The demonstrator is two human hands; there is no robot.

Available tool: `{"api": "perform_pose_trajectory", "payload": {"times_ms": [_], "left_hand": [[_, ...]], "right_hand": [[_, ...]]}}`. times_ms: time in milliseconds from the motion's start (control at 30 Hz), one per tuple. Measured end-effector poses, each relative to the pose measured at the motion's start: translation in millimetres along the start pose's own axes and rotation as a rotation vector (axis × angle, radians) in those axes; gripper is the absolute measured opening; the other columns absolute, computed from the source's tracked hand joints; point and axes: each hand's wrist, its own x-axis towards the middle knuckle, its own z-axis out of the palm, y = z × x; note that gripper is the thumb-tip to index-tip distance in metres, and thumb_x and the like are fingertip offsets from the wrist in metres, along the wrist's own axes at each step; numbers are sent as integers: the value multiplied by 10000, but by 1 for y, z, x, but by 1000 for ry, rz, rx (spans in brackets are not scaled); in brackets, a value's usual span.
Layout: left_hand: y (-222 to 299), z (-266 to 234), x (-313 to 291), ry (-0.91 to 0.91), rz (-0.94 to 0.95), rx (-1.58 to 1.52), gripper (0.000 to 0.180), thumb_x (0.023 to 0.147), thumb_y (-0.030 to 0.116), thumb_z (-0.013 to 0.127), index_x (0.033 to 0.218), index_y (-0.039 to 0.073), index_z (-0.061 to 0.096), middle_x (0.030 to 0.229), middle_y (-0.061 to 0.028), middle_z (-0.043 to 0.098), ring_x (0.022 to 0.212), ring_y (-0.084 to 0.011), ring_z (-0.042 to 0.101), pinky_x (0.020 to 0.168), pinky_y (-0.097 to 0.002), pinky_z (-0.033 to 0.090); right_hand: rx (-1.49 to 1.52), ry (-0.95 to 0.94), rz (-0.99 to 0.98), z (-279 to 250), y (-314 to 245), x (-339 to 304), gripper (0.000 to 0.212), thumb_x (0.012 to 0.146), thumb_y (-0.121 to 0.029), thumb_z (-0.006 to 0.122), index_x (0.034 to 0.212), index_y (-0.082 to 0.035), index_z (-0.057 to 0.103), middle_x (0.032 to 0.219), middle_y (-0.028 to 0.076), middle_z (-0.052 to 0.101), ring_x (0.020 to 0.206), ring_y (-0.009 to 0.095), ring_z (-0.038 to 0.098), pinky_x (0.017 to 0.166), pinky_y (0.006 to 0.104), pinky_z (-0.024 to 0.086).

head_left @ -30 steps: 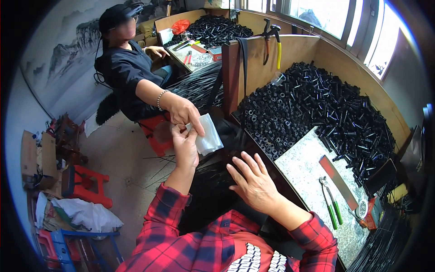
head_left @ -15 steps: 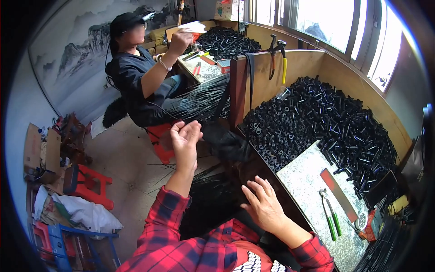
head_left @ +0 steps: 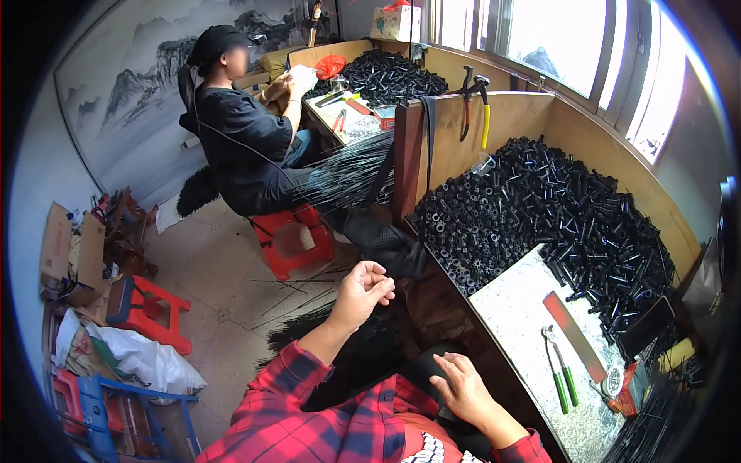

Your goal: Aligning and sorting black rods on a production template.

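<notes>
My left hand (head_left: 360, 299) hovers over my lap with its fingers curled in toward the thumb. Nothing shows between them. Lower and to the right, my right hand (head_left: 467, 390) is open, palm down, its fingers loosely apart and holding nothing. It is beside the edge of the pale worktop (head_left: 515, 324). On that worktop lie green-handled pliers (head_left: 560, 370) and a flat red bar (head_left: 575, 336). Beyond them is a large heap of small black tubular parts (head_left: 571, 208), with black ring-like parts (head_left: 463, 224) at its left.
Black thin rods (head_left: 340, 339) lie by my legs. Hand tools (head_left: 475, 108) hang on the wooden partition. A co-worker (head_left: 247, 116) sits at another bench, holding something white (head_left: 302, 77). Red stools (head_left: 289, 239) and a white sack (head_left: 143, 355) are on the floor at left.
My left hand has lowered and moved right, its fingers curling in. My right hand has dropped slightly. The co-worker has lowered the raised arm and brought both hands together at the white thing.
</notes>
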Motion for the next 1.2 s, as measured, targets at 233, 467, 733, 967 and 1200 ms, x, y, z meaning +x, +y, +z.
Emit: {"api": "perform_pose_trajectory", "payload": {"times_ms": [233,467,733,967,1200], "left_hand": [[-11,5,-7,-62,-32,98,214,893,74,619,1051,30,481,856,-82,627,749,-132,627,640,-242,519],[-13,9,-11,-71,-70,111,215,893,80,619,1051,33,481,876,-76,626,761,-131,627,650,-240,515],[-19,7,-13,-93,-83,101,204,888,73,624,1036,43,487,870,-54,615,755,-122,624,646,-240,511],[-25,9,-11,-104,-87,131,221,879,90,637,1030,25,489,859,-46,601,729,-99,600,629,-225,501],[-25,10,-10,-101,-91,140,215,873,78,641,1024,31,497,867,-44,599,742,-103,606,639,-229,507]], "right_hand": [[35,1,38,6,5,-15,351,845,-142,648,1140,38,584,1061,232,597,1009,366,567,874,399,471],[45,8,46,8,7,-18,322,845,-126,643,1113,44,590,1030,212,613,987,357,576,852,392,476],[93,-40,81,7,4,-14,340,864,-156,620,1126,57,584,1001,216,613,975,357,575,851,398,475],[108,-32,80,9,6,-15,325,862,-145,621,1104,69,593,980,211,620,956,355,583,837,399,480],[102,-4,40,13,8,-16,292,836,-97,643,1085,48,599,959,187,637,917,338,602,806,381,490]]}}
